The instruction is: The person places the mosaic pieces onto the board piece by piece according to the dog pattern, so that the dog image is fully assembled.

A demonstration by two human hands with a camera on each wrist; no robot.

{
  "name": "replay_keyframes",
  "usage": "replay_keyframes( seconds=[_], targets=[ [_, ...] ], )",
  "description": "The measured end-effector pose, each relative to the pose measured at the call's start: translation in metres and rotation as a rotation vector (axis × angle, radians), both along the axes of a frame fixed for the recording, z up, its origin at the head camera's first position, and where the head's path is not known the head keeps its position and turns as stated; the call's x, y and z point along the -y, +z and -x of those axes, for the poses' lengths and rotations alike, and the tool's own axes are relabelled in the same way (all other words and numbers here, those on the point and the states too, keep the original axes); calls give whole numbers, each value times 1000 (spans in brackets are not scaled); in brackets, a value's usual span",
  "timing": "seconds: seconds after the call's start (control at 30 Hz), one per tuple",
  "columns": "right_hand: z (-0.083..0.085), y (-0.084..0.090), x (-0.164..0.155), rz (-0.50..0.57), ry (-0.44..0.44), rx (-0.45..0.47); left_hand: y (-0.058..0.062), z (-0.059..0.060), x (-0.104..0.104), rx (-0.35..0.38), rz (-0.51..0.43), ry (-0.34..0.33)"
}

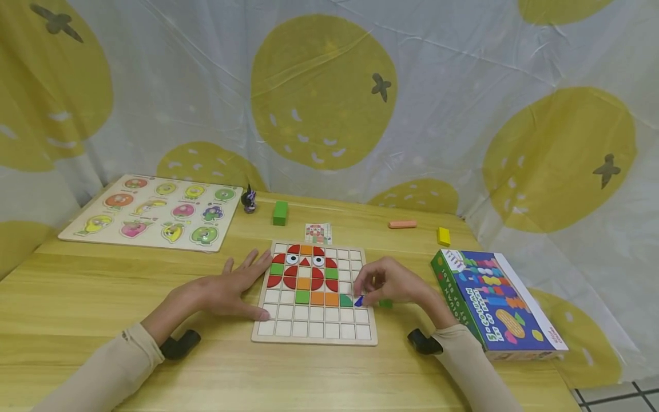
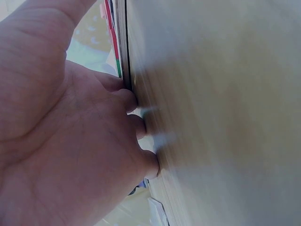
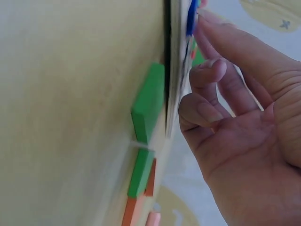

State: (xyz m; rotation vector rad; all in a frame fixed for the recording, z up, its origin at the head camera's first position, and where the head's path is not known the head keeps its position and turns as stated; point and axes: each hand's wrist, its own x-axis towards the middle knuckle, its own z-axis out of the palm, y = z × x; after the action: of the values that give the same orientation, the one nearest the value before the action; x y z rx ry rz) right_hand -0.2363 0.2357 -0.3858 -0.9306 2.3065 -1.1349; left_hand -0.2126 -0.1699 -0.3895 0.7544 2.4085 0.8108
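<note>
A square wooden grid board (image 1: pixel 309 329) lies on the table, with red, orange, green and eye-printed tiles forming a figure in its upper cells. My left hand (image 1: pixel 221 290) rests at the board's left edge, fingers spread, thumb on the lower left rim. The left wrist view shows its palm (image 2: pixel 70 141) and fingertips down at the tabletop. At the board's right side, my right hand (image 1: pixel 393 281) pinches a small blue tile (image 1: pixel 358 301) over a cell beside a dark green quarter-round tile (image 1: pixel 346 300). The right wrist view shows the thumb against the blue tile (image 3: pixel 192 18).
Right of the board lie green blocks (image 3: pixel 149 101) and orange pieces. A boxed game (image 1: pixel 507 303) stands farther right. Behind the board are a pattern card (image 1: pixel 318 233), green block (image 1: pixel 280 213), figurine (image 1: pixel 249 201), orange stick (image 1: pixel 402 224) and yellow block (image 1: pixel 444 236). A fruit puzzle (image 1: pixel 154 214) lies back left.
</note>
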Motion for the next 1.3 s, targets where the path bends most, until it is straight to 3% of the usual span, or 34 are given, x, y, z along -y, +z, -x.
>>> replay_keyframes(
  seconds=[0.2, 0.4, 0.57, 0.83, 1.3],
  targets=[
    [7, 5, -25, 39, -99, -33, 1, 0, 1, -5, -1, 3],
    [15, 2, -47, -56, -174, -83, 3, -1, 1, -2, 6, 7],
    [16, 1, -54, -119, -249, -67, 4, -1, 1, 4, 3, 9],
    [15, 1, -61, -154, -277, -70, 4, -2, 2, -3, 1, 7],
    [10, -2, -60, -226, -331, -188, 2, -1, 0, 5, -2, 0]
  ],
)
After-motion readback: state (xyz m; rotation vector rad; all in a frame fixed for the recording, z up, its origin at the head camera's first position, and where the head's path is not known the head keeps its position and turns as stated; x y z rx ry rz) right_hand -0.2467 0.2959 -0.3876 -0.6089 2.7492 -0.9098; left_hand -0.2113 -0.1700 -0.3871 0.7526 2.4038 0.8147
